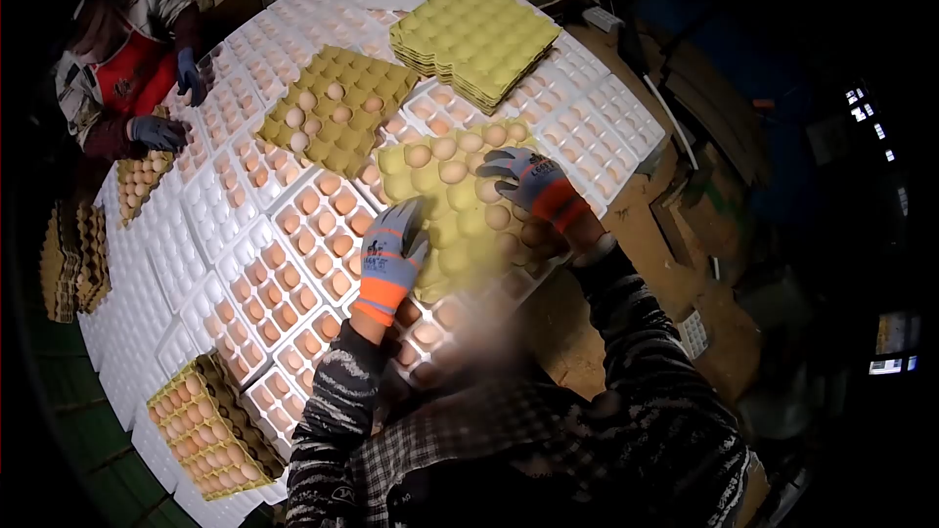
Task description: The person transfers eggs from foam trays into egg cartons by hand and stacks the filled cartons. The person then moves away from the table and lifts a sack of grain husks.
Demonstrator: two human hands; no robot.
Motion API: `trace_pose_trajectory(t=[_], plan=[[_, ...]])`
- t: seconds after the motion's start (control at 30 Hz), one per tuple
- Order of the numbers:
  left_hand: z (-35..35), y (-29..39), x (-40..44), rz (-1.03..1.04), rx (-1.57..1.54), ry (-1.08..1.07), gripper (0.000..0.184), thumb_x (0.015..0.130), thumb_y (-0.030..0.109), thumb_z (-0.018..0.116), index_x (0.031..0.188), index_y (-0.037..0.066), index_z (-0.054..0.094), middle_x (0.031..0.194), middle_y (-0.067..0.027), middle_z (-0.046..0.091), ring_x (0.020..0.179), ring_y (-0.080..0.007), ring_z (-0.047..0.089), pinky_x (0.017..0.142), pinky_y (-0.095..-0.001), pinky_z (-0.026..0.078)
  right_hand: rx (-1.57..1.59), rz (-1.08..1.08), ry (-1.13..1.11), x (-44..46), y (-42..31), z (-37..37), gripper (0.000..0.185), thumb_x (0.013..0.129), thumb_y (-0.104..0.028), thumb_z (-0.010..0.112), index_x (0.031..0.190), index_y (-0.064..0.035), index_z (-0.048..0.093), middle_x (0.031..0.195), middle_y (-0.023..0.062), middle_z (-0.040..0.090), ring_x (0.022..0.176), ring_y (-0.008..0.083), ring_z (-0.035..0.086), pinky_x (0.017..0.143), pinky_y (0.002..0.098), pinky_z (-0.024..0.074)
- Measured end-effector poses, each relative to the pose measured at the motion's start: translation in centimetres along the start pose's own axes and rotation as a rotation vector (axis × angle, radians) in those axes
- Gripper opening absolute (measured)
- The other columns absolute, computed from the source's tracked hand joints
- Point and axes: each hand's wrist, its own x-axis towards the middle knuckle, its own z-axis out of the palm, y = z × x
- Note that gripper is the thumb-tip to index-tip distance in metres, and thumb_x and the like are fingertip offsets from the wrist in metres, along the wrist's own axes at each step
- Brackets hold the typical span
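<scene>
A yellow egg tray [445, 259] lies in front of me, tilted across white trays of eggs, with eggs in its far rows and along its right side. My right hand [533, 181], in a grey and orange glove, reaches over these rows with its fingers bent around an egg [487, 192]. At the tray's left edge, my left hand [391, 252], gloved the same way, has its fingers stretched out and its thumb apart. No egg shows in it. Left of the yellow tray sits a brown tray [377, 127] holding several eggs [335, 91].
A stack of yellow trays [476, 29] stands at the far side. White egg trays [284, 308] cover the table. Filled stacked trays [210, 430] stand at the near left. A co-worker [132, 68] in a red apron works at the far left, near brown trays [73, 259].
</scene>
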Motion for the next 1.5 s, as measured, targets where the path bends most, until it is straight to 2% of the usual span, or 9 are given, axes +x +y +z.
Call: trace_pose_trajectory(t=[0.17, 0.33, 0.43, 0.6, 0.93, 1.03, 1.13, 1.37, 1.5], plan=[[6.0, 0.5, 9.8, 0.042, 0.386, -0.211, 0.048, 0.084, 0.023, 0.071, 0.13, 0.015, 0.062, 0.128, -0.0115, 0.063, 0.122, -0.0331, 0.055, 0.105, -0.0461, 0.043, -0.905, -0.028, -0.284, 1.6, 2.5, -1.4, 0.025, 0.09, -0.027, 0.061, 0.113, -0.0254, 0.07, 0.115, 0.006, 0.064, 0.108, 0.0277, 0.061, 0.092, 0.0449, 0.0504], [4.4, 0.1, 10.3, -0.081, 0.05, -0.005, 0.035, 0.08, 0.019, 0.07, 0.114, 0.012, 0.067, 0.116, -0.0133, 0.063, 0.104, -0.0354, 0.06, 0.097, -0.0436, 0.049, 0.484, 0.278, 0.013, -1.5, -3.2, -5.6, 0.038, 0.089, -0.013, 0.069, 0.128, -0.0148, 0.067, 0.123, 0.0097, 0.066, 0.114, 0.0276, 0.062, 0.098, 0.0344, 0.0507], [5.1, -8.4, 10.9, -0.21, -0.544, 0.248, 0.036, 0.083, 0.007, 0.065, 0.119, 0.007, 0.064, 0.112, -0.0162, 0.064, 0.107, -0.0337, 0.061, 0.098, -0.0373, 0.048, 0.432, 0.16, 0.029, 0.4, -1.9, -7.1, 0.043, 0.088, -0.014, 0.07, 0.131, -0.0128, 0.064, 0.124, 0.0107, 0.065, 0.112, 0.0249, 0.062, 0.097, 0.0336, 0.0503], [2.3, -0.3, 14.1, -0.299, 0.444, -0.276, 0.037, 0.085, 0.03, 0.065, 0.114, 0.007, 0.065, 0.13, -0.0207, 0.057, 0.113, -0.0428, 0.061, 0.096, -0.0482, 0.051, -0.894, 0.046, -0.179, 6.5, 1.9, -0.5, 0.037, 0.082, -0.024, 0.073, 0.116, -0.013, 0.067, 0.125, 0.0083, 0.062, 0.11, 0.0308, 0.064, 0.09, 0.0414, 0.053], [3.2, -2.9, 14.9, -0.223, 0.027, -0.08, 0.042, 0.082, 0.019, 0.069, 0.122, 0.009, 0.063, 0.115, -0.0125, 0.067, 0.11, -0.0303, 0.066, 0.094, -0.0409, 0.052, 0.254, 0.485, -0.186, 6.0, -1.5, -10.6, 0.048, 0.093, -0.031, 0.071, 0.138, -0.017, 0.062, 0.117, -0.0034, 0.069, 0.096, 0.0102, 0.061, 0.081, 0.027, 0.0514], [6.7, -2.7, 17.1, -0.072, 0.672, -0.323, 0.051, 0.075, 0.022, 0.076, 0.125, 0.02, 0.068, 0.136, -0.012, 0.057, 0.119, -0.0336, 0.061, 0.094, -0.0442, 0.053, -0.888, -0.033, -0.108, 10.2, 2.1, -5.0, 0.04, 0.088, -0.034, 0.072, 0.124, -0.0177, 0.07, 0.119, 0.0124, 0.068, 0.096, 0.0241, 0.07, 0.073, 0.038, 0.0556], [8.7, -3.9, 17.7, -0.164, 0.69, -0.246, 0.023, 0.082, 0.028, 0.071, 0.101, 0.017, 0.077, 0.129, -0.0091, 0.058, 0.106, -0.0326, 0.066, 0.085, -0.0454, 0.054, -1.338, 0.199, -0.279, 12.2, 1.8, -1.1, 0.028, 0.091, -0.024, 0.058, 0.109, -0.0096, 0.075, 0.12, 0.016, 0.067, 0.104, 0.0273, 0.07, 0.078, 0.0424, 0.0571], [-1.9, -6.6, 6.8, -0.253, -0.488, 0.333, 0.059, 0.071, 0.018, 0.085, 0.127, 0.011, 0.067, 0.126, -0.0139, 0.063, 0.116, -0.0302, 0.061, 0.101, -0.0378, 0.05, -0.478, -0.107, -0.168, 11.7, -0.6, -1.7, 0.045, 0.087, -0.044, 0.071, 0.122, -0.0155, 0.07, 0.11, 0.0086, 0.07, 0.1, 0.0248, 0.067, 0.081, 0.0389, 0.055], [-10.4, -12.5, -4.8, -0.701, -0.95, 0.631, 0.044, 0.091, 0.016, 0.074, 0.132, 0.006, 0.064, 0.096, -0.0031, 0.069, 0.071, -0.0068, 0.062, 0.055, -0.0216, 0.047, 0.646, 0.401, -0.516, 13.8, -8.8, 7.7, 0.053, 0.088, -0.036, 0.076, 0.131, -0.0069, 0.062, 0.11, 0.0053, 0.069, 0.09, 0.0105, 0.064, 0.068, 0.0251, 0.0502]])
